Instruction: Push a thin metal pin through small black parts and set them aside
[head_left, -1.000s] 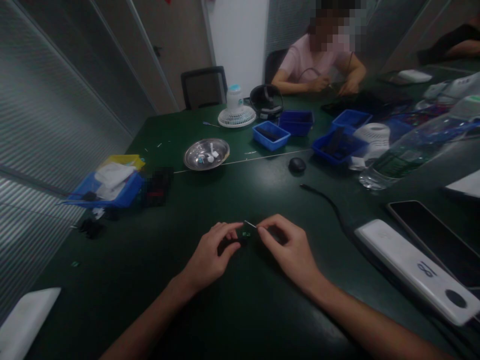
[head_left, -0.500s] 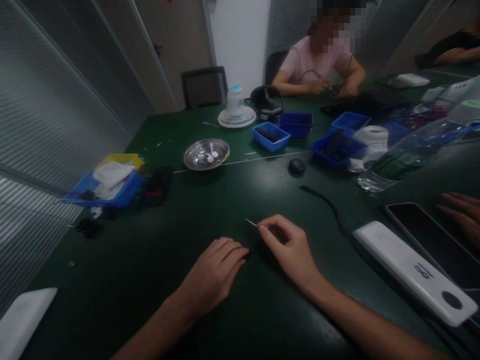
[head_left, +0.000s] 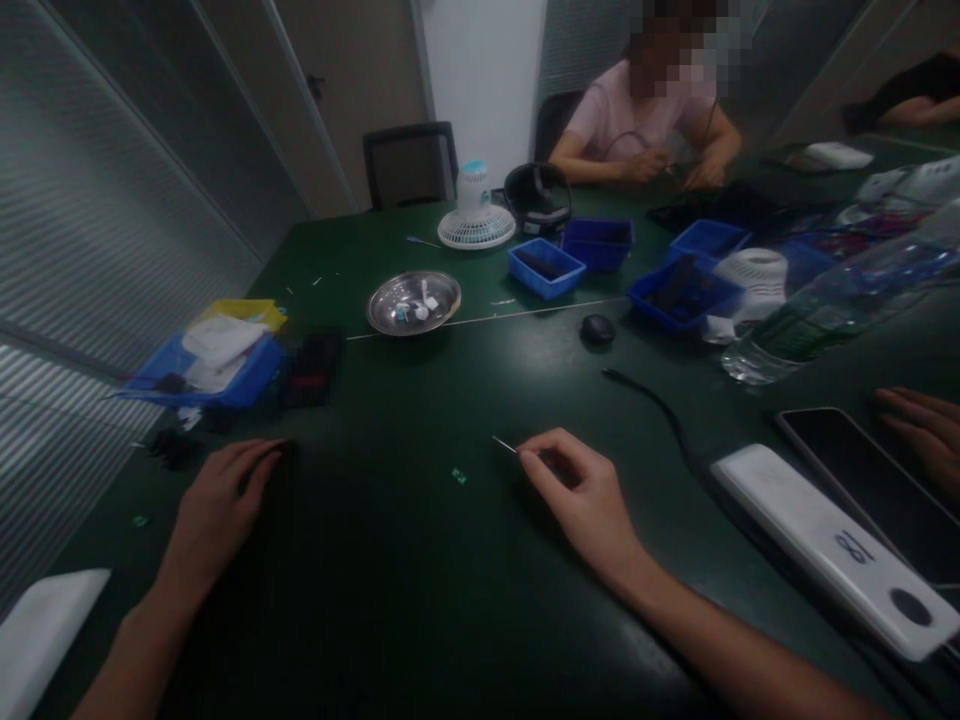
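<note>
My right hand point(head_left: 574, 490) is closed in a pinch on a thin metal rod point(head_left: 504, 444), whose bare end points up and left over the table. To the left of that tip, a tiny green circuit board point(head_left: 459, 476) lies flat on the dark green table point(head_left: 390, 590). Further left, my left hand point(head_left: 225, 505) is low over the tabletop, fingers bent and close together. A dark patch shows by its fingertips, and what they hold, if anything, is hidden. Another small green piece point(head_left: 141, 521) lies left of that hand.
Beyond my hands are a metal dish point(head_left: 415, 304) with small white parts, a mouse point(head_left: 598, 330) and blue trays point(head_left: 546, 268). A power bank point(head_left: 832, 550), a phone point(head_left: 874, 490) and a bottle point(head_left: 802, 320) occupy the right. Another person's hand point(head_left: 926, 430) rests at the right edge.
My left hand has drawn away from the right hand and moved far left. The small circuit board, earlier at my left fingers, now lies alone on the table. My right hand keeps its pinch.
</note>
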